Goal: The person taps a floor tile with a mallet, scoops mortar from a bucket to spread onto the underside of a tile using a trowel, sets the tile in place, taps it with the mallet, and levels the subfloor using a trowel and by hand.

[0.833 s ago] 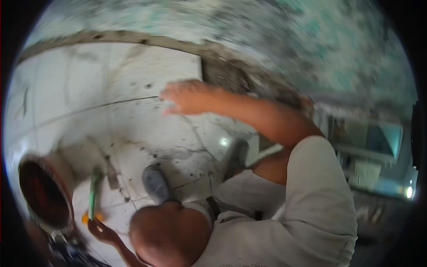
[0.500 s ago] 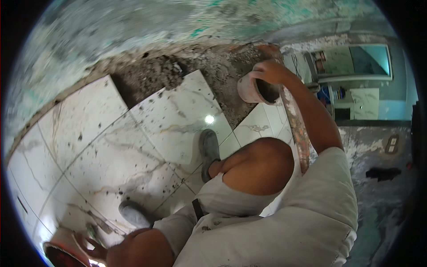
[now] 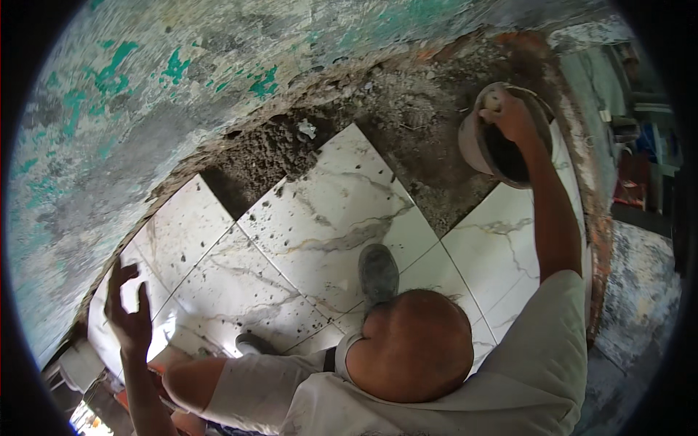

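My right hand (image 3: 512, 120) is closed at the left part of the rim of a greyish bucket (image 3: 471, 144), its fingers curled over or just inside the edge. The bucket leans with its dark mouth toward me, over bare soil (image 3: 407, 131) beside the tiles; what it contains is too dark to tell. On the left, my left hand (image 3: 129, 309) is raised over the floor near the wall, thumb and fingers apart, holding nothing. Marbled white floor tiles (image 3: 327, 211) spread between the hands, sprinkled with dark crumbs of dirt.
A rough wall (image 3: 182, 109) with flaking green paint curves along the far side. A small silvery scrap (image 3: 307, 128) lies on the dirt strip. My grey shoe (image 3: 378, 272) rests on the tiles. To the right runs a broken masonry edge (image 3: 600, 240).
My view has swung left and toward the wall. My left hand has come up from beside a reddish container at the lower left. My right hand stays at the bucket, which now shows more of its mouth.
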### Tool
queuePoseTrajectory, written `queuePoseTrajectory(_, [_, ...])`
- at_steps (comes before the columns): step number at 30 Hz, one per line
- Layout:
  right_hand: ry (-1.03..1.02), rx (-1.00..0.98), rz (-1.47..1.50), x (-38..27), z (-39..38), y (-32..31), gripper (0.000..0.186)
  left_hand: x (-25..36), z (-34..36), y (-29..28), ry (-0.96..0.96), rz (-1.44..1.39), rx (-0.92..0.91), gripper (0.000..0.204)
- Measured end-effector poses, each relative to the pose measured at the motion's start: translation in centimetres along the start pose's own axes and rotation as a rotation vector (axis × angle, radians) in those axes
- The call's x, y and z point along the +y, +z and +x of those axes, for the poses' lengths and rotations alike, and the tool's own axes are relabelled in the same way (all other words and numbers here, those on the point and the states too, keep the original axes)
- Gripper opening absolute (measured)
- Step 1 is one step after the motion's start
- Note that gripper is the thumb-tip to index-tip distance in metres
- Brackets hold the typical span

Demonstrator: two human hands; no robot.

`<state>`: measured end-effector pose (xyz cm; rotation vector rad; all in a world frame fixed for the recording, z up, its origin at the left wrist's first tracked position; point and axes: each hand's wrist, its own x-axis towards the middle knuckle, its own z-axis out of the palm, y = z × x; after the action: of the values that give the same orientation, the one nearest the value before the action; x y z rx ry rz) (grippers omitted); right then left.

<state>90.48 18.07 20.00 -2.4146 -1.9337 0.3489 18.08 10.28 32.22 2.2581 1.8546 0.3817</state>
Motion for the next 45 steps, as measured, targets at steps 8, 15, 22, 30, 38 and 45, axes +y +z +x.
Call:
queuePoseTrajectory(8, [0.352,0.324,0.350,6.8,-13.6,-14.1,0.033,8.2,2.4,3.9,0.098,-0.206,-0.146,0.049])
queuePoseTrajectory(15, [0.712,0.995,1.238,3.2,-28.1,0.0,0.032,21.6,6.8,19.1,0.294,-0.608,-0.468,0.039])
queuePoseTrajectory(22, [0.700,1.130,1.609,-3.8,-29.3,13.0,0.029,44.3,16.1,35.0,-0.210,-1.114,-0.986,0.057])
queuePoseTrajectory(30, [0.849,0.341,1.125,-0.8,-30.5,12.2,0.045,50.4,13.9,37.6,-0.650,-1.515,-1.202,0.052])
queuePoseTrajectory(38, [0.852,0.094,0.731,-0.5,-29.7,12.0,0.051,51.3,11.5,38.7,-0.610,-1.630,-1.076,0.060])
queuePoseTrajectory(45, [0.904,0.010,0.724,-3.3,-38.3,10.8,0.053,51.7,11.7,38.3,-0.661,-1.583,-1.035,0.053])
